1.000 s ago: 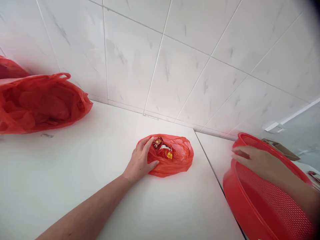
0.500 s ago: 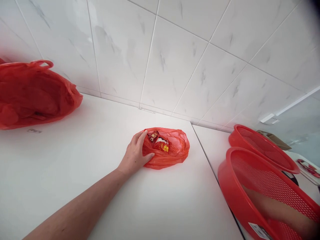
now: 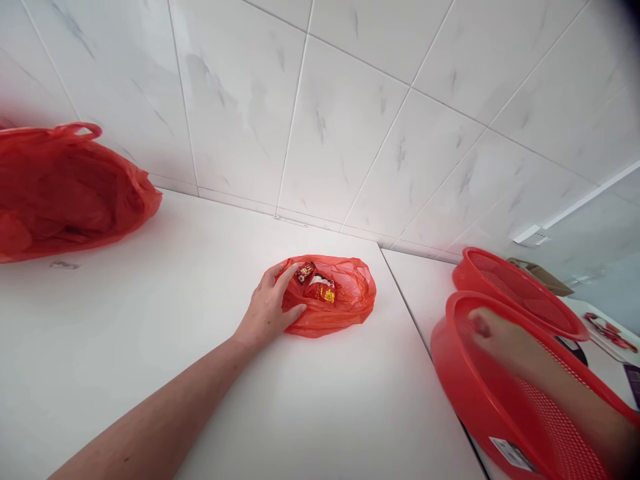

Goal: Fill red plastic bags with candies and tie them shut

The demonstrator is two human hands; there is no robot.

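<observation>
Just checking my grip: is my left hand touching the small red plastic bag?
Touching: the head view shows the left hand with its fingers lying on the red plastic bag, no gap.

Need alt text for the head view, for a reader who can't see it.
A left hand rests on a small red plastic bag of printed packets on a white counter; a blurred right hand lies over a red mesh basket. A second basket and a large red bag sit nearby.

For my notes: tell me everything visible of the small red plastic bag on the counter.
The small red plastic bag is thin, translucent and crumpled into a low oval bundle, lying on the white counter near the tiled wall. Red-and-yellow printed packets show inside it. The person's left hand rests on its left side, fingers over it.
</observation>
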